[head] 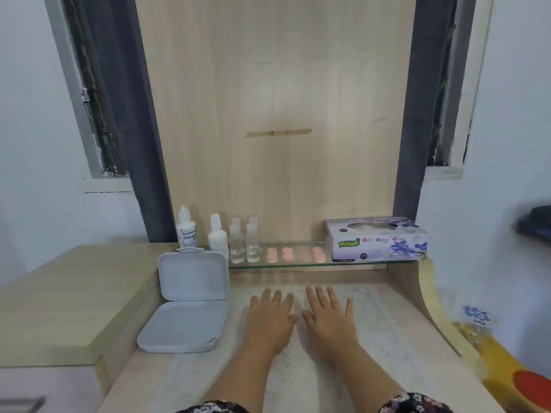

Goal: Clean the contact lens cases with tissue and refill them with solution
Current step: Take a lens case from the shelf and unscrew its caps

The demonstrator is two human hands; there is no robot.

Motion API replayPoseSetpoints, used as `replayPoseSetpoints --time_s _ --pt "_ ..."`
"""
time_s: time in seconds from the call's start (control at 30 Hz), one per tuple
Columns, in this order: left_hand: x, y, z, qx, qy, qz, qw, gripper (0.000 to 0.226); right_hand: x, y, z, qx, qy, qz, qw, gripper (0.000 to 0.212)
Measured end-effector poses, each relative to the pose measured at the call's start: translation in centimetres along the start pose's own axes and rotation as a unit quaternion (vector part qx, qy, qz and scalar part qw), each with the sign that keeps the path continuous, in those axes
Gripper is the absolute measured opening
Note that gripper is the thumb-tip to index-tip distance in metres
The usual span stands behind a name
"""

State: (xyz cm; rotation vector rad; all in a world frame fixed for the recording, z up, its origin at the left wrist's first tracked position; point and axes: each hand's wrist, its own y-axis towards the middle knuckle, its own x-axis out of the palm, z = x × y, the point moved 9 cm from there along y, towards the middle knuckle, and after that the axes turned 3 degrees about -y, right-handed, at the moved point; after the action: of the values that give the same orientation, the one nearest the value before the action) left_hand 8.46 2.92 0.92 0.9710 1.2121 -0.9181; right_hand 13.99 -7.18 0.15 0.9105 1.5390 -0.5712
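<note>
Several pink contact lens cases (293,254) lie in a row on a glass shelf (298,264) at the back of the desk. Left of them stand two white solution bottles (186,229) (217,235) and several small clear bottles (244,244). A purple tissue box (376,239) sits at the shelf's right end. My left hand (269,315) and my right hand (328,314) lie flat, palms down and fingers spread, side by side on the white lace mat (384,320) in front of the shelf. Neither hand holds anything.
An open grey hinged plastic box (187,302) stands at the left of the mat, its lid leaning up. A raised wooden surface (65,299) lies further left. A wooden back panel (277,114) rises behind the shelf. The desk's curved side wall (417,290) is at the right.
</note>
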Motion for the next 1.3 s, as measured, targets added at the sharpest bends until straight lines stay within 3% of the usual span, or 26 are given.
replayPoseSetpoints --time_s 0.17,0.33,1.3 --pt "2.8 -0.2 -1.4 -0.063 -0.032 -0.098 0.993 0.052 1.4 -0.3 0.8 0.008 -0.003 -0.033 0.999 0.054" --pt "3.4 0.0 -1.6 -0.069 -0.043 -0.130 0.988 0.052 1.6 -0.3 0.9 0.007 0.007 -0.041 0.999 0.053" --pt "2.7 -0.3 -1.7 -0.069 -0.063 -0.095 0.991 0.052 2.2 0.3 1.0 0.008 0.053 -0.067 0.996 0.051"
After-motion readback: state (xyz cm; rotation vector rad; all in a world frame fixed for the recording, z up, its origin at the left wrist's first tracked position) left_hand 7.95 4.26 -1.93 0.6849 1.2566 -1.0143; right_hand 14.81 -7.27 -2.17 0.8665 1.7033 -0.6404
